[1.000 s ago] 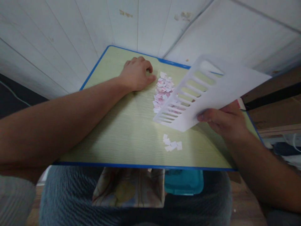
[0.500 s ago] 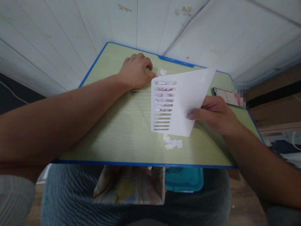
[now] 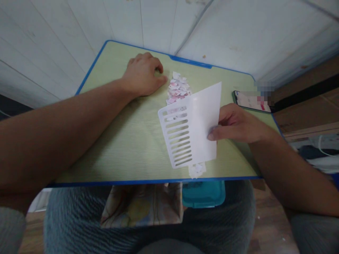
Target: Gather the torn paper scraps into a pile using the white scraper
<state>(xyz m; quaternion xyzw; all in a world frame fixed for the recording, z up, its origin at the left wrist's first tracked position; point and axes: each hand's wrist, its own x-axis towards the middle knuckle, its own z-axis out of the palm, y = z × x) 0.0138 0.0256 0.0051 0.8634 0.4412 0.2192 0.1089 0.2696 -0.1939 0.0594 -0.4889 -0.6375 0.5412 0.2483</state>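
My right hand (image 3: 235,123) holds a white plastic scraper (image 3: 202,121) by its right edge, thumb on the near face. A row of long slots runs down the scraper's left side. It stands tilted over the table, and paper scraps show through the upper slots. Beyond it lies a heap of small white and pinkish paper scraps (image 3: 178,86). A smaller clump of white scraps (image 3: 197,170) sits at the table's front edge, partly under the scraper. My left hand (image 3: 145,74) rests on the table left of the heap, loosely curled and holding nothing, thumb apart from the fingers.
The light green table (image 3: 127,141) has a blue rim. A phone (image 3: 250,101) lies at its right side. Below the front edge, a patterned open box (image 3: 143,208) and a teal plastic container (image 3: 203,194) rest on my lap. A white panelled wall (image 3: 122,21) stands behind.
My right hand has swung the scraper toward me and tilted it differently, uncovering the scrap heap. The front scraps now lie at the table's edge. My left hand keeps its pose; the view has shifted slightly.
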